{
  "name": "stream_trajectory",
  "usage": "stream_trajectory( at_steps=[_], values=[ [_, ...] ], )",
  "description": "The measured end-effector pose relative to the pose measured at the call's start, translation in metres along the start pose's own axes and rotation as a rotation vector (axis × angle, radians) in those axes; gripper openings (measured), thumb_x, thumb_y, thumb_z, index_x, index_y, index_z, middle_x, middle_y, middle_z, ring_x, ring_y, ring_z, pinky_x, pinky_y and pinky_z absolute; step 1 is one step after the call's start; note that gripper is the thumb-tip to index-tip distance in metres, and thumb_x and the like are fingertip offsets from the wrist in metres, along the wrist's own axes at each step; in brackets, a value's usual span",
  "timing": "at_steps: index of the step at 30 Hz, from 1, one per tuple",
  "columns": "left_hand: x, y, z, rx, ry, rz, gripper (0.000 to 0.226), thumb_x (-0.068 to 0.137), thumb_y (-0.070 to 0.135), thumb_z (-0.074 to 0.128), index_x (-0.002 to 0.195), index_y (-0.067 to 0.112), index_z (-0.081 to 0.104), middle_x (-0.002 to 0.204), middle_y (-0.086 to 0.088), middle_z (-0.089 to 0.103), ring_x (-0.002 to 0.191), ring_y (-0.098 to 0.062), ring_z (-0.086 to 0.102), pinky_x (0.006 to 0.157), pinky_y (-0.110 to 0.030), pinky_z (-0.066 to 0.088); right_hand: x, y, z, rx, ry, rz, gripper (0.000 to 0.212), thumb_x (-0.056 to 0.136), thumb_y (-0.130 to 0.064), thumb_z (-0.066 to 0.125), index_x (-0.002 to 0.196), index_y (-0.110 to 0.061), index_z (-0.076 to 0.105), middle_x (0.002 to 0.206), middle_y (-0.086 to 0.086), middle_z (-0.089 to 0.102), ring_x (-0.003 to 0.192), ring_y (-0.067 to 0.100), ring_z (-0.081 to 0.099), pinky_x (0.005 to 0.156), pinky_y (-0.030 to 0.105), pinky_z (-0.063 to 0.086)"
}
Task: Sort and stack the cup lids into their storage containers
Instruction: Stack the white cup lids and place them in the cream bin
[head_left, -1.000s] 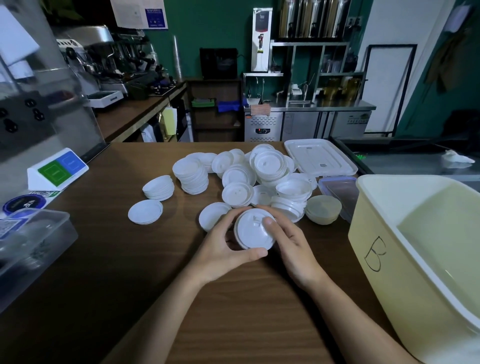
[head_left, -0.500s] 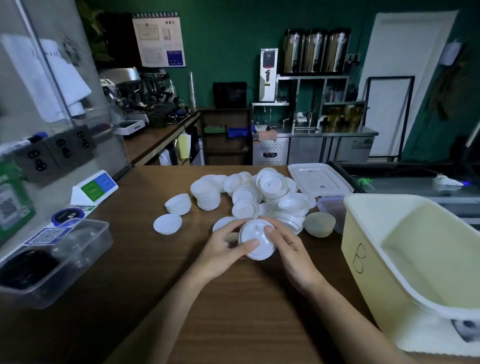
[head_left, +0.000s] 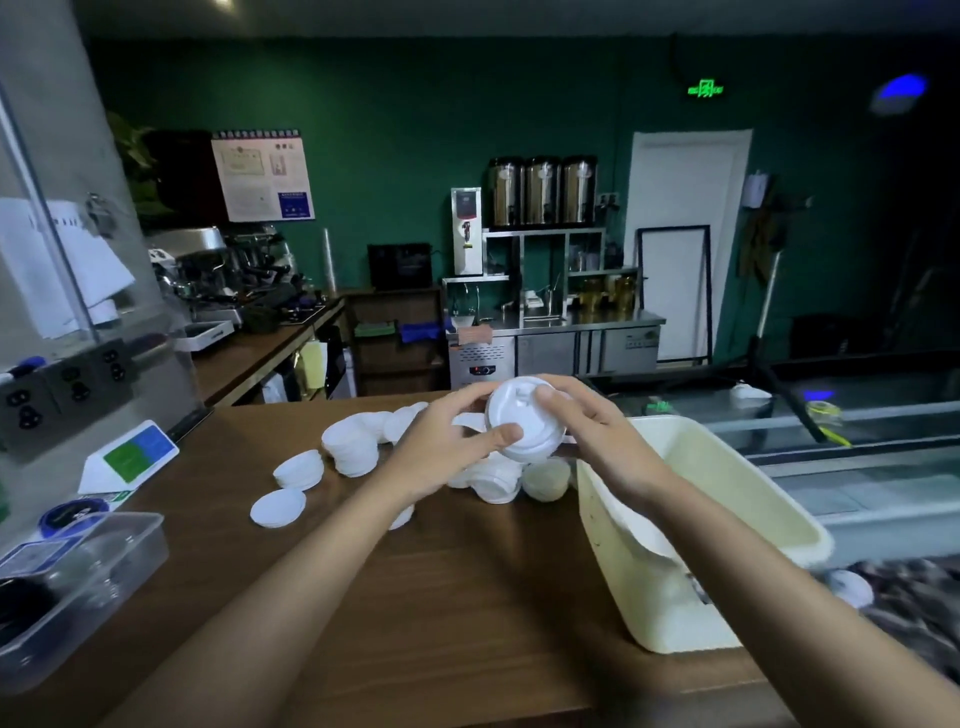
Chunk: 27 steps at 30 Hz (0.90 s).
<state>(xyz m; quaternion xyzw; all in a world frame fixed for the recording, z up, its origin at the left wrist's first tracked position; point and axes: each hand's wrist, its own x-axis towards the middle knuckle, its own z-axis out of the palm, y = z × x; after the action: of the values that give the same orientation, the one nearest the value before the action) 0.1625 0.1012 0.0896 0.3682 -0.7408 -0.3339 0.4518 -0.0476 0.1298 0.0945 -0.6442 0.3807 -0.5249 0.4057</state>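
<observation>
At the near left of the wooden surface (head_left: 441, 597) sits a clear plastic container (head_left: 78, 587) with something dark inside. Near right stands a cream bin (head_left: 727, 519). Between them both forearms reach away from the camera. Above the surface, just left of the bin's far corner, the left hand (head_left: 447, 457) and right hand (head_left: 602, 436) grip a white domed cup lid (head_left: 514, 405) from either side, thumbs pressed on its top face and fingers curled round its rim. Under and behind it lie loose white lids (head_left: 353, 447) in short stacks, one flat lid (head_left: 278, 508) apart at the left, and a beige stack (head_left: 545, 478) touching the bin.
</observation>
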Motion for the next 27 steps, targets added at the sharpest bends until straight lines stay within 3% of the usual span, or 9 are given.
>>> stream_trajectory(
  at_steps=[4,7,12,15,18,22,25,27],
  values=[
    [0.022,0.026,0.039,0.023,-0.082,0.061,0.051,0.08,0.039,0.086,0.127,0.038,0.067,0.116,0.014,0.076,0.111,-0.007,0.071,0.093,-0.03,0.058,-0.016,-0.018,-0.053,-0.05,0.028,0.012,0.026,0.107,-0.038,0.059,0.127,-0.028,0.073,0.12,0.006,0.076,0.109,0.02,0.074,0.086,0.033,0.063],
    [0.041,0.036,0.066,0.132,-0.161,0.103,0.059,0.074,0.051,0.09,0.127,0.047,0.064,0.115,0.019,0.075,0.106,-0.003,0.071,0.089,-0.029,0.06,-0.026,-0.02,-0.087,-0.058,0.059,0.034,0.027,0.108,-0.035,0.058,0.129,-0.024,0.071,0.117,0.005,0.077,0.101,0.014,0.075,0.083,0.027,0.062],
    [0.068,0.036,0.102,0.4,-0.237,0.189,0.065,0.07,0.057,0.091,0.128,0.047,0.065,0.117,0.031,0.068,0.102,0.007,0.065,0.088,-0.02,0.052,-0.031,0.005,-0.127,-0.089,0.073,0.137,0.028,0.107,-0.04,0.058,0.13,-0.026,0.069,0.125,0.005,0.073,0.112,0.018,0.072,0.096,0.034,0.062],
    [0.084,0.025,0.114,0.541,-0.274,0.263,0.071,0.066,0.065,0.087,0.129,0.045,0.062,0.12,0.026,0.066,0.106,0.001,0.062,0.091,-0.027,0.053,-0.026,0.025,-0.136,-0.121,0.074,0.226,0.028,0.108,-0.043,0.056,0.129,-0.028,0.066,0.125,0.001,0.072,0.111,0.015,0.071,0.089,0.03,0.061],
    [0.098,0.007,0.121,0.619,-0.322,0.272,0.074,0.063,0.072,0.084,0.128,0.045,0.06,0.119,0.022,0.063,0.104,-0.003,0.059,0.091,-0.033,0.054,-0.015,0.041,-0.139,-0.198,0.065,0.312,0.029,0.109,-0.047,0.053,0.13,-0.029,0.063,0.126,-0.001,0.07,0.114,0.017,0.068,0.093,0.039,0.057],
    [0.112,-0.012,0.125,0.674,-0.391,0.244,0.07,0.063,0.066,0.089,0.123,0.04,0.065,0.111,0.018,0.062,0.098,-0.005,0.058,0.087,-0.031,0.053,0.003,0.062,-0.14,-0.246,-0.011,0.464,0.038,0.11,-0.05,0.048,0.137,-0.026,0.056,0.13,0.002,0.067,0.117,0.024,0.066,0.09,0.037,0.057],
    [0.123,-0.022,0.127,0.688,-0.46,0.22,0.068,0.062,0.061,0.093,0.119,0.034,0.07,0.108,0.014,0.064,0.094,-0.004,0.059,0.083,-0.026,0.053,0.015,0.077,-0.143,-0.245,-0.104,0.567,0.043,0.109,-0.053,0.046,0.142,-0.026,0.052,0.133,0.002,0.065,0.121,0.027,0.065,0.104,0.046,0.053],
    [0.13,-0.029,0.127,0.7,-0.5,0.206,0.068,0.062,0.058,0.094,0.119,0.031,0.071,0.105,0.011,0.064,0.091,-0.004,0.059,0.08,-0.023,0.051,0.023,0.083,-0.144,-0.234,-0.156,0.631,0.041,0.111,-0.05,0.044,0.142,-0.024,0.052,0.134,0.004,0.065,0.125,0.031,0.064,0.106,0.044,0.051]
  ],
)
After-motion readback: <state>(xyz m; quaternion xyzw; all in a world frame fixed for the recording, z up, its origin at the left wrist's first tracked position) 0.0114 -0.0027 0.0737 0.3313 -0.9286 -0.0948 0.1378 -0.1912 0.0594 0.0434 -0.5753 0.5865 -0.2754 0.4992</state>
